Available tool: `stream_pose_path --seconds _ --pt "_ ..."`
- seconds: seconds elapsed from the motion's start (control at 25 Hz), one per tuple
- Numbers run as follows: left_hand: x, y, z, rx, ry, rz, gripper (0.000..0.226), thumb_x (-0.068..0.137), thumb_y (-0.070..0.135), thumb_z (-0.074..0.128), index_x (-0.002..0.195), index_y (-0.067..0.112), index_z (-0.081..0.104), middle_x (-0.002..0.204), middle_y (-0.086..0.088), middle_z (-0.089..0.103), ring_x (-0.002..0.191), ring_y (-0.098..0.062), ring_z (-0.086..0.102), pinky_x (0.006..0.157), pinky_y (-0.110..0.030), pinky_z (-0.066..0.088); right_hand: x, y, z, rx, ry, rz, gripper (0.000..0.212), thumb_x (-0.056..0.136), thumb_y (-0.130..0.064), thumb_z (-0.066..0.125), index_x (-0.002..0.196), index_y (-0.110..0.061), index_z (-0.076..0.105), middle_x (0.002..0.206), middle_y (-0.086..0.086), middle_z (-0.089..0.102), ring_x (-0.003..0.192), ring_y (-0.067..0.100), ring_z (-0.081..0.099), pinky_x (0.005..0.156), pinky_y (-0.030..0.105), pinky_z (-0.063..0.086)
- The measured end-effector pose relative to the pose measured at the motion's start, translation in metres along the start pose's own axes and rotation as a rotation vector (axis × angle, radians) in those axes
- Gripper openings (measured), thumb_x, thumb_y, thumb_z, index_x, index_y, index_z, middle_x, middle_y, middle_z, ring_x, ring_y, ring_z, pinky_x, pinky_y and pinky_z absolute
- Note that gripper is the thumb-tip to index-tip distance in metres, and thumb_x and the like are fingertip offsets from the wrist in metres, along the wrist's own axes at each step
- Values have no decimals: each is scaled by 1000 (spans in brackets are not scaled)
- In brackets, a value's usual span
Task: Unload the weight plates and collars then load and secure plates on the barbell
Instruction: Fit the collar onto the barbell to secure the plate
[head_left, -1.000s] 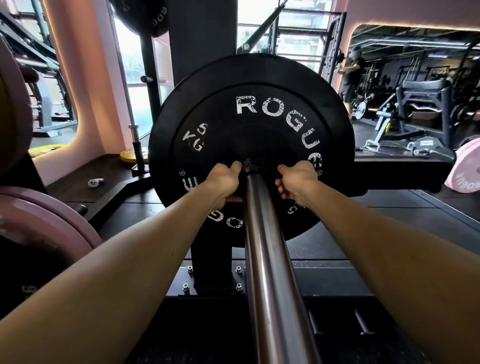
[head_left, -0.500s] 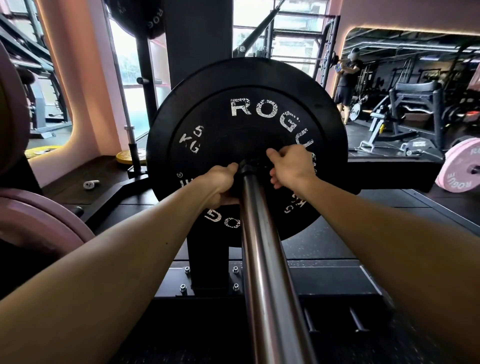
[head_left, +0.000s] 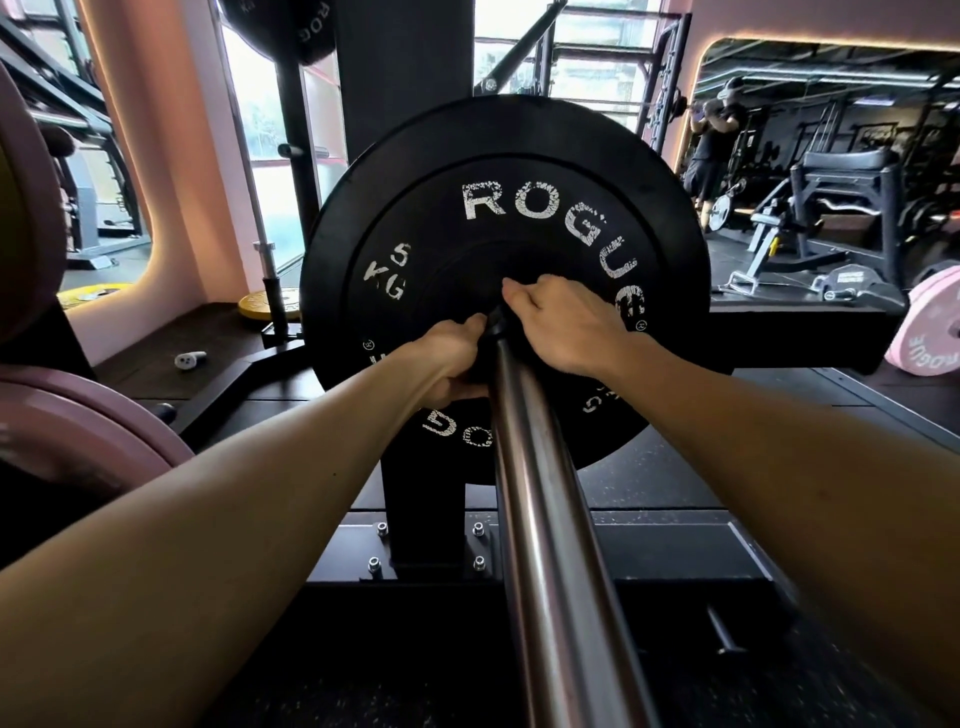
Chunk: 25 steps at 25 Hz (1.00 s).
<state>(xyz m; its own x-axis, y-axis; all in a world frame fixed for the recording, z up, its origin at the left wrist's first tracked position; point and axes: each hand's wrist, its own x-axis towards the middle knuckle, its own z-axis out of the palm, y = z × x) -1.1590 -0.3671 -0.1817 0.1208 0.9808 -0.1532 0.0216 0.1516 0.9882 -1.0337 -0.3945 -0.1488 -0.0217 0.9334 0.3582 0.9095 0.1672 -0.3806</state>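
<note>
While the black plate (head_left: 498, 280) is sitting on the barbell sleeve (head_left: 550, 519), pressed well in toward the rack upright (head_left: 421, 493) behind it, a dark collar (head_left: 493, 327) at its hub is being worked by both hands. The right hand (head_left: 566, 327) is being seen higher and further across the hub than a second ago: it was curled at the right side of the bar then, and now its fingers are being laid over the top of the collar, the fingertips (head_left: 511, 291) reaching onto the plate's face. Whether the collar is actually being gripped under that palm cannot be told. The left hand (head_left: 452, 358) is being kept low on the left of the bar, fingers curled under and around the collar's side, much as before. The plate itself is not being shifted between the frames; only the camera is being drawn a little closer.

From this, the collar is judged as being twisted or clamped rather than the plate being moved, so either the securing or the releasing step is being carried out; which one cannot be told. A pink plate (head_left: 924, 332) is lying well apart on the right.
</note>
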Motion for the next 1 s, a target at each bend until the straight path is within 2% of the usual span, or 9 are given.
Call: stream_pose_path --seconds 0.08,0.16,0.24,0.36,0.44,0.56,0.64,0.84,1.0 --pt "-1 -1 -3 15 -26 -26 30 107 35 37 93 15 56 87 -6 65 76 -18 64 54 -33 54 1 8 1 130 -52 40 52 100 -55 26 125 -29 62 124 4 64 119 28 56 95 39 43" --pt "-3 1 -4 61 -43 -43 37 107 38 33 99 12 59 84 -7 65 72 -18 63 44 -26 52 -3 17 7 362 -3 127 54 96 -58 30 121 -26 65 109 6 69 109 29 61 99 46 47" --pt "-8 6 -4 84 -34 -30 47 105 49 29 108 13 60 82 -7 64 70 -19 63 39 -23 50 -10 25 21 577 161 298 51 90 -55 37 101 -17 69 88 13 68 90 36 66 84 52 55" --pt "-12 12 -1 126 -51 -14 63 93 72 34 107 19 65 87 -4 69 77 -18 67 43 -21 52 -20 32 39 783 212 519 30 94 -31 55 72 -12 62 87 17 69 76 31 68 65 42 62" --pt "-11 13 0 144 -56 -10 61 89 73 43 110 21 67 96 -3 71 81 -17 68 46 -20 52 -19 35 46 913 211 599 29 92 -23 63 65 -12 61 88 16 69 80 30 69 64 39 61" --pt "-10 13 0 123 -49 -12 52 87 66 52 107 21 67 96 -3 70 81 -17 68 47 -21 53 -12 35 51 1048 227 686 23 87 -7 68 66 -9 58 94 19 65 66 23 62 36 22 48" --pt "-6 14 -1 139 -37 -10 50 85 64 54 103 20 67 92 -4 69 80 -18 67 47 -21 53 -9 35 51 1081 202 719 17 83 1 69 71 -6 59 98 21 65 62 22 60 31 21 45" --pt "-2 18 -2 172 -52 -46 49 85 64 53 99 19 65 89 -5 67 77 -19 66 45 -24 53 1 37 50 1066 192 713 22 74 10 71 94 1 68 100 21 68 70 29 66 36 29 52" --pt "3 17 -1 211 -76 -25 63 74 78 57 112 28 68 110 0 69 98 -19 67 61 -28 57 6 40 52 998 157 721 25 69 6 70 93 1 68 97 20 69 83 36 71 64 48 61"
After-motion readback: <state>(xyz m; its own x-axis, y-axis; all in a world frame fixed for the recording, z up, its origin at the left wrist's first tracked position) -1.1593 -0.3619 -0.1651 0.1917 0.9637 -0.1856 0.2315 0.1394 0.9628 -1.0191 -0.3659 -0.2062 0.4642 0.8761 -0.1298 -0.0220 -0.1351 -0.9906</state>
